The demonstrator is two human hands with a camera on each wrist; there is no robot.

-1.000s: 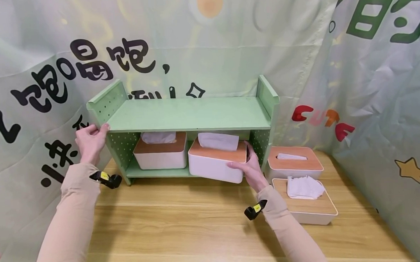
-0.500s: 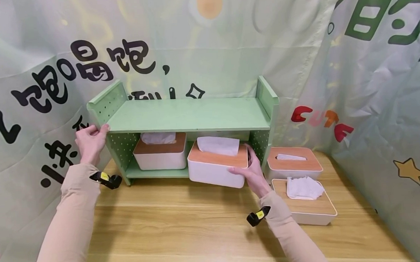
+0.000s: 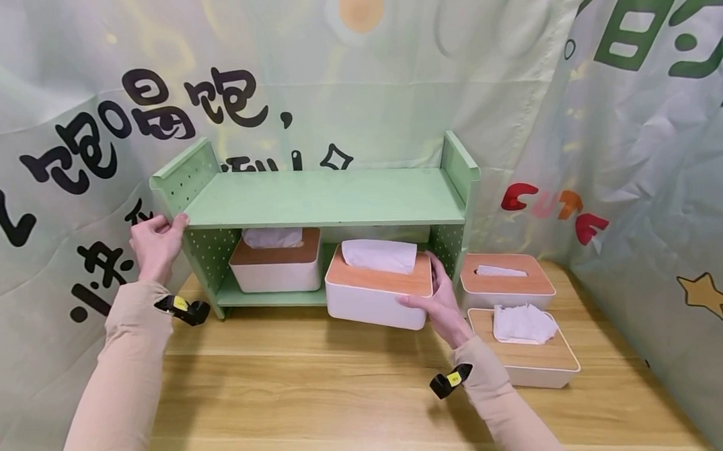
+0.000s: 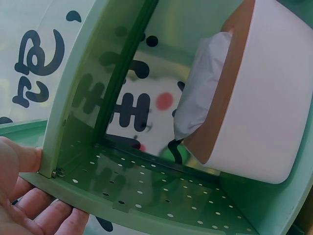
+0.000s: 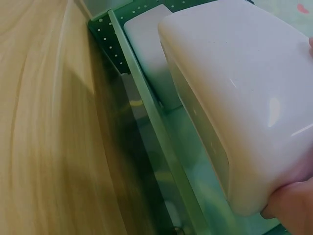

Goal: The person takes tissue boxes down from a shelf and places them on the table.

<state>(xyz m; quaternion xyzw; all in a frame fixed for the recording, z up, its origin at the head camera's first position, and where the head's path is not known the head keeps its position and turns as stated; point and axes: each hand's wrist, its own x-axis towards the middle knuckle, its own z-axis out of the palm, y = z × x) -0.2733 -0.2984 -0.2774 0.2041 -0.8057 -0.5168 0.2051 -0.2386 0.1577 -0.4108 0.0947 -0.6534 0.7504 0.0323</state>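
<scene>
Two holds — gripping a tilted tissue box (image 3: 374, 304) with the right hand (image 3: 439, 304), at the lower front of the green shelf (image 3: 324, 197) — pinching its left edge with the left hand (image 3: 158, 244).

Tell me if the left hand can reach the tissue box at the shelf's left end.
Probably yes, once the left hand lets go of the green shelf; the left tissue box sits close by, its front unobstructed.

Tissue boxes (image 3: 371, 306) counted at four, wood-coloured lids (image 3: 274, 255) four, exposed tissues (image 3: 379, 255) four, green shelf unit (image 3: 324, 199) one, shelf boards (image 3: 270, 299) two, perforated side panels (image 3: 211, 253) two, left hand (image 3: 158, 248) one, right hand (image 3: 440, 307) one, sleeves (image 3: 131, 356) two, black wrist cameras (image 3: 192, 313) two, wooden table (image 3: 320, 395) one
</scene>
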